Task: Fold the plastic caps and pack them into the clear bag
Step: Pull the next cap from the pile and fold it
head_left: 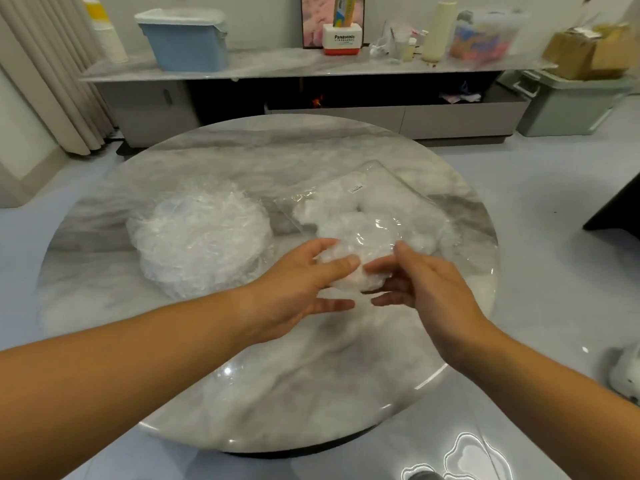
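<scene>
1. The left hand (304,282) holds a folded cap (349,277), a crumpled white plastic bundle, with the thumb on top and the fingers curled underneath
2. The right hand (426,282) cups the other side of the same bundle with loosely bent fingers; its thumb is raised, near the edge of the bag
3. The bundle sits between both hands, just above the table, at the near end of the clear bag (391,188)
4. The bag lies flat on the table beyond the hands, slanting away to the right, with several white folded caps already inside it
5. To the left of the hands, well apart from the bag, rests a round stack of unfolded caps (201,237)
6. All of this is on a round grey marble table (277,393)
7. Behind the table, a long low sideboard (450,119) carries a blue bin (188,46) and other clutter
</scene>
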Demonstrator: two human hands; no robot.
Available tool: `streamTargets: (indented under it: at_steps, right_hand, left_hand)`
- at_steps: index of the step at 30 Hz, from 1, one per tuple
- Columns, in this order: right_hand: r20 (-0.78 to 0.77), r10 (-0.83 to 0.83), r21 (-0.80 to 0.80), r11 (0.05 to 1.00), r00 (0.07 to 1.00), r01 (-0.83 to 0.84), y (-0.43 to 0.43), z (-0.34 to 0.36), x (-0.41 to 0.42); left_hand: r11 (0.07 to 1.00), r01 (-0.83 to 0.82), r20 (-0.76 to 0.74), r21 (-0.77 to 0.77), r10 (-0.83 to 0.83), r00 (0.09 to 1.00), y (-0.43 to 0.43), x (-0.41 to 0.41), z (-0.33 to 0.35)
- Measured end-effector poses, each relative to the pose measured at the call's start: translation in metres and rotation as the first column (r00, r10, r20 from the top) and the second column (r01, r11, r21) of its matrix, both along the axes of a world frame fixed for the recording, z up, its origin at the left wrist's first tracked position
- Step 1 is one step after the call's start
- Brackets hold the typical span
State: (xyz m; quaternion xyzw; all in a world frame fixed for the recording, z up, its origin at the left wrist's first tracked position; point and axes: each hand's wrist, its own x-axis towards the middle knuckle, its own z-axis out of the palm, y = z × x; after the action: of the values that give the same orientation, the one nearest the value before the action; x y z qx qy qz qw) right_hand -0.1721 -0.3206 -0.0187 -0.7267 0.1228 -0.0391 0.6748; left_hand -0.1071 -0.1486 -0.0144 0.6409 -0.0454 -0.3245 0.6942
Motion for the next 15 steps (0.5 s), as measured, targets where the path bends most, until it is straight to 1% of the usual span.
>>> streamTargets:
  at_steps: [1, 3, 5, 6, 8, 11, 13, 15]
  right_hand:
    - [0.031, -0.073, -0.002, 0.997, 0.997, 0.073, -0.012, 0.006, 0.002]
    - [0.080, -0.210, -0.021, 0.977, 0.974, 0.212, -0.040, 0.016, 0.004]
    - [0.092, -0.312, -0.077, 0.944, 0.945, 0.320, -0.070, 0.018, 0.005]
    - [0.085, -0.345, -0.121, 0.928, 0.935, 0.353, -0.084, 0.017, 0.006]
    - [0.043, -0.388, -0.211, 0.897, 0.921, 0.388, -0.105, 0.011, 0.008]
    - [-0.022, -0.405, -0.355, 0.858, 0.914, 0.372, -0.120, 0.001, 0.006]
    - [-0.050, -0.380, -0.454, 0.832, 0.924, 0.318, -0.122, -0.004, 0.003]
    - [-0.067, -0.351, -0.519, 0.812, 0.934, 0.268, -0.120, -0.006, 0.000]
  left_hand:
    - [0.996, 0.023, 0.100, 0.082, -0.031, 0.995, -0.007, 0.002, 0.002]
    - [0.971, 0.042, 0.278, 0.234, -0.108, 0.954, -0.017, 0.002, 0.005]
    - [0.932, 0.071, 0.414, 0.357, -0.226, 0.882, -0.026, 0.003, 0.004]
    - [0.902, 0.096, 0.467, 0.421, -0.306, 0.830, -0.031, 0.004, 0.000]
    - [0.821, 0.153, 0.508, 0.550, -0.475, 0.719, -0.038, 0.005, -0.005]
    - [0.708, 0.187, 0.504, 0.681, -0.639, 0.582, -0.049, 0.005, -0.014]
    - [0.626, 0.168, 0.472, 0.761, -0.713, 0.518, -0.054, 0.004, -0.021]
    - [0.555, 0.132, 0.436, 0.821, -0.760, 0.482, -0.058, 0.004, -0.027]
